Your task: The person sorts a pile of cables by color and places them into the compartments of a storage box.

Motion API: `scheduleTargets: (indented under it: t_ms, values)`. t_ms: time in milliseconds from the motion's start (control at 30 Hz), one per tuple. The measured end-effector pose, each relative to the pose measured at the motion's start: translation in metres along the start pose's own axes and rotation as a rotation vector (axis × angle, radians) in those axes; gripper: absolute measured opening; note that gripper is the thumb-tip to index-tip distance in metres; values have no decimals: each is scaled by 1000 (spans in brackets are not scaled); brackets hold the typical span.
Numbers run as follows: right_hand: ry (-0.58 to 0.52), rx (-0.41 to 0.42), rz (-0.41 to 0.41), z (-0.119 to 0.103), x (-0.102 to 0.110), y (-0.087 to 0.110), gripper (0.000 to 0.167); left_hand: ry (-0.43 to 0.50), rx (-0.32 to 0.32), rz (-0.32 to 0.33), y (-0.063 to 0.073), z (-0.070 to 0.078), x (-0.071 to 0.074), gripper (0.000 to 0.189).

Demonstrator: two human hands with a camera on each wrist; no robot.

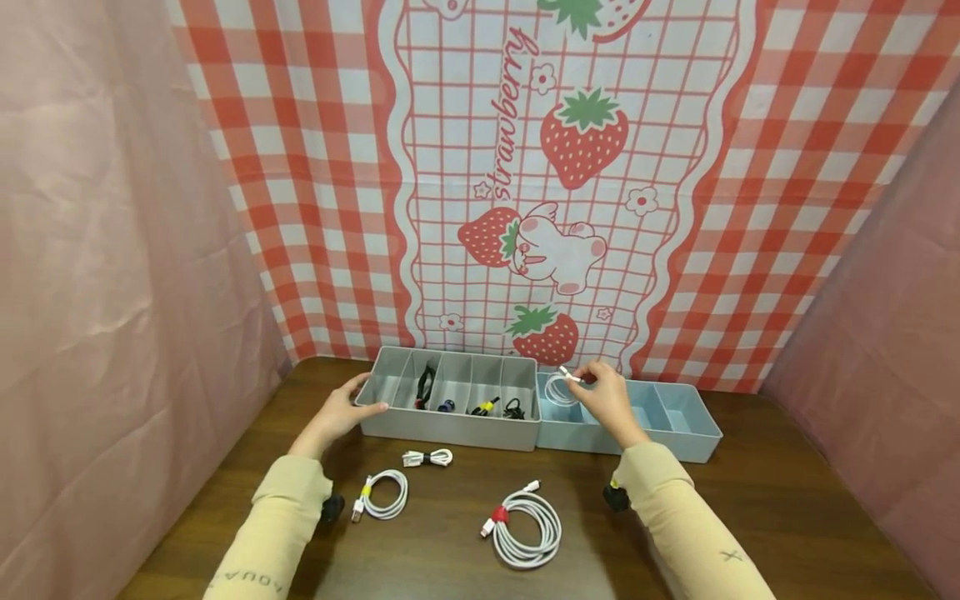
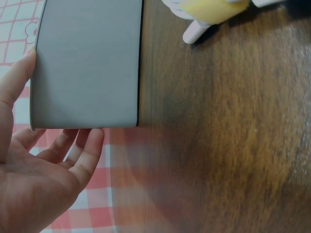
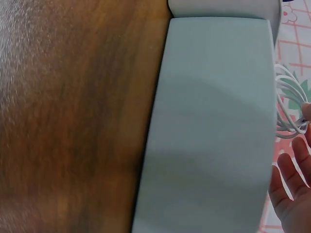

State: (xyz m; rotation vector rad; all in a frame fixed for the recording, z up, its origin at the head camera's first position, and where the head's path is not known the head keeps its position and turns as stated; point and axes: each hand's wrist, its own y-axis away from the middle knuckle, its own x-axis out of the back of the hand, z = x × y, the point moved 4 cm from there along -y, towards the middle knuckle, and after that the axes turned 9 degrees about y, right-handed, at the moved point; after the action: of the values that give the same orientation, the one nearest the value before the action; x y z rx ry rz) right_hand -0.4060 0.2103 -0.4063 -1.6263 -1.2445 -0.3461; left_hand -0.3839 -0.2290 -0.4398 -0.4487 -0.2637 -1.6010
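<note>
My right hand (image 1: pixel 604 398) pinches a coiled white cable (image 1: pixel 561 388) over the left end of the light blue divided box (image 1: pixel 630 446). In the right wrist view, the coil (image 3: pixel 289 104) shows past the box's rim, partly hidden by that wall and the fingers. My left hand (image 1: pixel 341 417) rests at the left end of the grey divided box (image 1: pixel 450 427), its thumb along the front rim. The left wrist view shows the fingertips (image 2: pixel 97 136) touching the box's end wall. Inside the grey box lie several dark cables, one with a yellow tie (image 1: pixel 487 406).
Three white cables lie on the brown table (image 1: pixel 442 542): a small bundle with a black tie (image 1: pixel 427 457), a coil with a yellow tie (image 1: pixel 386 496), and a larger coil with a red tie (image 1: pixel 528 533). A strawberry-print cloth (image 1: pixel 337 208) hangs behind the boxes.
</note>
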Motion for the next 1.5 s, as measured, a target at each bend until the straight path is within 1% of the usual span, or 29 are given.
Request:
scheduleTargets:
  t_ms: [167, 367, 533, 700, 933, 1267, 1500]
  values:
    - [-16, -10, 3, 3, -6, 2, 16, 9, -4, 4, -1, 0, -1, 73]
    - [-9, -4, -32, 5, -14, 6, 15, 30, -13, 14, -2, -3, -1, 72]
    - [-7, -6, -35, 7, -18, 8, 15, 55, -2, 10, -3, -4, -2, 73]
    - [29, -1, -46, 9, -21, 7, 15, 58, 14, 7, -2, -4, -2, 75]
    - [65, -21, -89, 8, -21, 7, 14, 49, 14, -1, -1, -1, -1, 76]
    - [95, -41, -108, 9, -22, 8, 14, 50, 3, 1, 0, -1, -1, 77]
    - [87, -61, -122, 7, -21, 9, 10, 66, 3, 2, 0, 0, -1, 76]
